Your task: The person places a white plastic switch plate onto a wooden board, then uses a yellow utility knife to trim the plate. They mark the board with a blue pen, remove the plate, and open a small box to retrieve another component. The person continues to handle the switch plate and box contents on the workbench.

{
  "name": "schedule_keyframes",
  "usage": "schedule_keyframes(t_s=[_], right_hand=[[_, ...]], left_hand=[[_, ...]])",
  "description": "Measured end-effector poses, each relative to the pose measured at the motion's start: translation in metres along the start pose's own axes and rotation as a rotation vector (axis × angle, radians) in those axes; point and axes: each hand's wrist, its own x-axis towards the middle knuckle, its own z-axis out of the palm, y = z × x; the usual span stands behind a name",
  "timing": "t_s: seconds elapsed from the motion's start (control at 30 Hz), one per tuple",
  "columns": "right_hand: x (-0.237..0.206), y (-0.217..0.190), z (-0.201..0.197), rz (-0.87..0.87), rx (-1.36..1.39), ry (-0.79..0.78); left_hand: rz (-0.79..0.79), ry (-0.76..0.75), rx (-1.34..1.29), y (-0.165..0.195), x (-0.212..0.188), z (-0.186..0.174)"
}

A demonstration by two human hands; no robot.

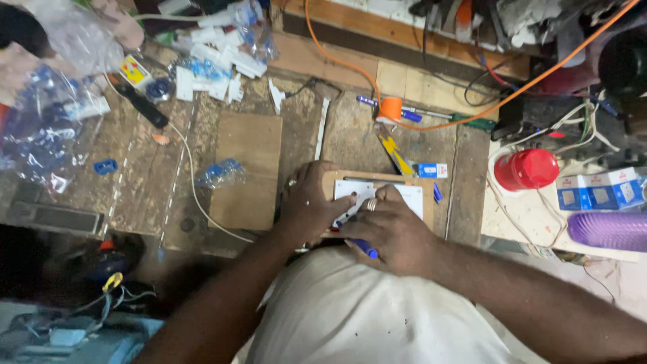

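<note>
A white switch plate (411, 195) lies in a shallow wooden box (377, 176) at the near edge of the workbench. My left hand (311, 201) presses down on the left side of the box and plate, a ring on one finger. My right hand (387, 229) rests over the plate's lower part and grips a blue-handled screwdriver (364, 249), its handle end sticking out toward me. A ring sits on a right-hand finger too. The screwdriver's tip is hidden under my fingers.
A wooden board (247, 168) lies left of the box. White switch parts (216, 64) and plastic bags (40, 128) crowd the back left. An orange cable (418, 125), a red lid (529, 168), blue-and-white cartons (600, 192) and a purple ribbed tube (610, 230) sit to the right.
</note>
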Motion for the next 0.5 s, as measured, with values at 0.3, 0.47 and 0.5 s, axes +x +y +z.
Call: schedule_keyframes(t_s=[0.3, 0.47, 0.5], right_hand=[[0.014, -0.009, -0.025, 0.076, 0.057, -0.121], [0.009, -0.016, -0.036, 0.079, 0.168, 0.005], [0.009, -0.016, -0.037, 0.191, 0.233, -0.036]], left_hand=[[-0.112, -0.083, 0.022, 0.029, 0.002, -0.015], [-0.177, -0.091, 0.026, 0.040, -0.003, -0.021], [-0.181, -0.091, 0.020, 0.042, -0.003, -0.020]])
